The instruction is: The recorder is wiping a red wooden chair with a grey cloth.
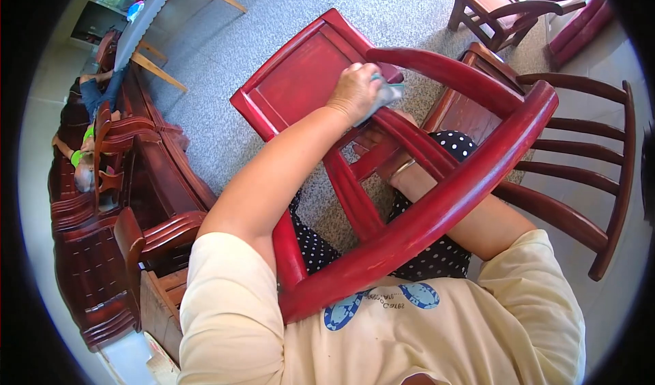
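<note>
A glossy red wooden chair [302,72] stands tilted in front of my body, its curved top rail [435,206] close to my chest. My left hand [355,90] is closed on a crumpled, pale grey-green cloth [387,95]. It presses the cloth where the back slats meet the rear of the seat. My right hand [369,142] reaches behind the back slats [414,142], with a bangle at the wrist. The slats partly cover its fingers, so its grip cannot be made out.
At right is a brown slatted chair [583,129], close to the red one. A smaller wooden chair [491,6] stands beyond. A person [87,149] lies on a dark wooden bench [87,262] at left. A table [148,14] with wooden legs rises at upper left.
</note>
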